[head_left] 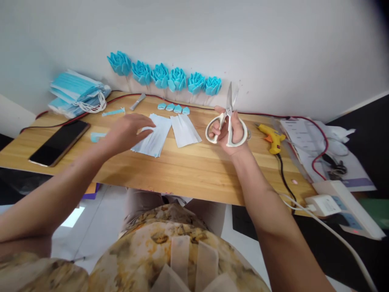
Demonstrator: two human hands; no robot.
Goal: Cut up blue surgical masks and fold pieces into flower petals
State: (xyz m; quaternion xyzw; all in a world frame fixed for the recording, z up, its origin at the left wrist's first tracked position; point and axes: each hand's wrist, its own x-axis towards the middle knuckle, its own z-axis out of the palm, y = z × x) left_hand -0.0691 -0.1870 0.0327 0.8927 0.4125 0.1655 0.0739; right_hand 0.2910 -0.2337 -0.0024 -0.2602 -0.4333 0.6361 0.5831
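My right hand (231, 134) holds a pair of scissors (229, 110) with cream handles, a finger through one loop and the blades slightly apart, pointing up toward the wall. My left hand (132, 132) reaches over a stack of pale blue cut sheets (159, 134), thumb and fingers apart. Whether its fingertips touch the stack I cannot tell. A separate whitish pleated sheet (185, 132) lies just right of the stack. Behind the sheets sit several small folded blue petals (178, 108) in a row. Blue scraps (97, 137) lie partly behind my left wrist.
Several blue fabric flowers (160, 76) on sticks lean along the wall. Face masks (75, 89) are piled at the left, near a phone (59, 144). A yellow glue gun (273, 138), a power strip (349, 211) and cables occupy the right. A red-black wire (139, 94) runs along the back.
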